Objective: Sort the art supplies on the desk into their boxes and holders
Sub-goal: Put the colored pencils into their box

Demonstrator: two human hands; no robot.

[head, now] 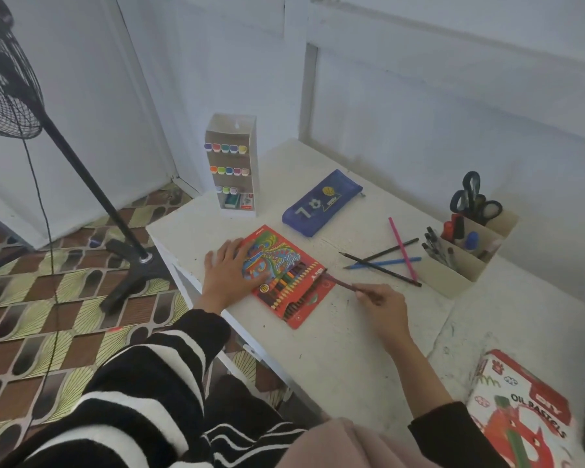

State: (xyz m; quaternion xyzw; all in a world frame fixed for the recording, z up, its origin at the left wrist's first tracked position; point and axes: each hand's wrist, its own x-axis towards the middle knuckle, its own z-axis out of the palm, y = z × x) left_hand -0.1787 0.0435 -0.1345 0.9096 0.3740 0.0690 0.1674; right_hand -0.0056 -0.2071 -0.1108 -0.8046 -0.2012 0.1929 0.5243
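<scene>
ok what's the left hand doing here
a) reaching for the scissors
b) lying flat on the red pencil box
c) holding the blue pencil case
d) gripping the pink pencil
b: the left hand lies with straight fingers on the red pencil box, while the right hand pinches a dark pencil at the box's open end.

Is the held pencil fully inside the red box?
Partly out: the pencil has its tip at the red box; the right hand pinches the other end.
</scene>
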